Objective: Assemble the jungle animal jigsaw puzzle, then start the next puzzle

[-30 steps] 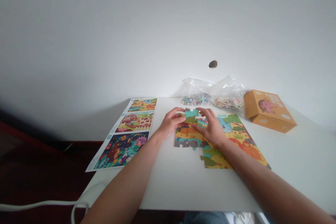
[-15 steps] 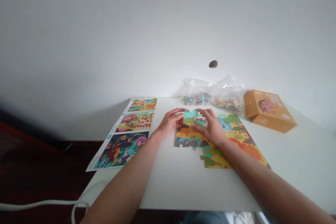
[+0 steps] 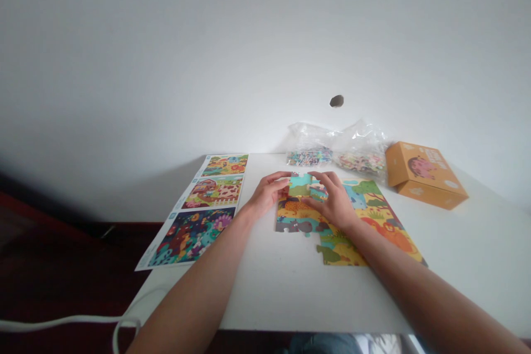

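Observation:
A puzzle piece (image 3: 300, 184), turquoise above and green below, lies at the upper left of the partly joined animal puzzle (image 3: 388, 232). My left hand (image 3: 269, 194) grips its left side between thumb and fingers. On its right side my right hand (image 3: 332, 199) holds it too, index finger at the top corner and thumb near the lower edge. Whether the piece is locked into its neighbours I cannot tell. The right hand and forearm hide part of the puzzle, which shows a lion, trees, a leopard-like animal and a grey hippo.
A sheet with three printed pictures (image 3: 211, 192) lies on the left of the white table (image 3: 274, 293). Behind the puzzle, clear bags of pieces (image 3: 360, 161) rest against the wall, beside an orange box (image 3: 427, 174). A white cable (image 3: 66, 321) hangs at the lower left.

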Available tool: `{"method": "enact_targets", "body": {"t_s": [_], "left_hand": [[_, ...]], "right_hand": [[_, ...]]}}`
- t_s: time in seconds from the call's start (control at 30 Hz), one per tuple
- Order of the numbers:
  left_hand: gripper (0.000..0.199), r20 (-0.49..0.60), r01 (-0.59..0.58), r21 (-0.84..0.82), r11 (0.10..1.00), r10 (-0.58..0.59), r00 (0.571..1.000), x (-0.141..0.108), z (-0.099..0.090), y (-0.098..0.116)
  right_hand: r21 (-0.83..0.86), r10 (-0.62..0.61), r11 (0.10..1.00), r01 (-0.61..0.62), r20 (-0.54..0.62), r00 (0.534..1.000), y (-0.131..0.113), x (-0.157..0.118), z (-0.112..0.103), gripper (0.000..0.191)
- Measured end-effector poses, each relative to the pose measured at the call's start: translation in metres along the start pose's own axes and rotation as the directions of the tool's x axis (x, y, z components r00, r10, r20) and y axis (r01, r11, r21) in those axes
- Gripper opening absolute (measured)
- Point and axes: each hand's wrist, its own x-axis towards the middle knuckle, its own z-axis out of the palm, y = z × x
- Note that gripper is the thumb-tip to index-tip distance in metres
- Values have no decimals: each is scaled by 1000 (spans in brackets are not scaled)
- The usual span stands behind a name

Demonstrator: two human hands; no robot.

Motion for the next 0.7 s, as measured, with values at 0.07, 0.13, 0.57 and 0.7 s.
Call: {"method": "enact_targets", "body": {"t_s": [0.07, 0.13, 0.57, 0.7], "left_hand": [[38, -2, 0, 2, 1000, 0, 1000, 0, 0, 0], [38, -1, -2, 2, 1000, 2, 1000, 0, 0, 0], [42, -21, -6, 0, 1000, 6, 1000, 0, 1, 0], [51, -2, -47, -12, 999, 47, 999, -1, 2, 0]], "right_hand": [[-2, 0, 1000, 0, -1, 1000, 0, 0, 0, 57], [-3, 0, 1000, 0, -2, 1000, 0, 0, -1, 58], [5, -9, 1000, 9, -7, 1000, 0, 0, 0, 57], [2, -14, 1000, 14, -19, 1000, 0, 1, 0, 58]]}}
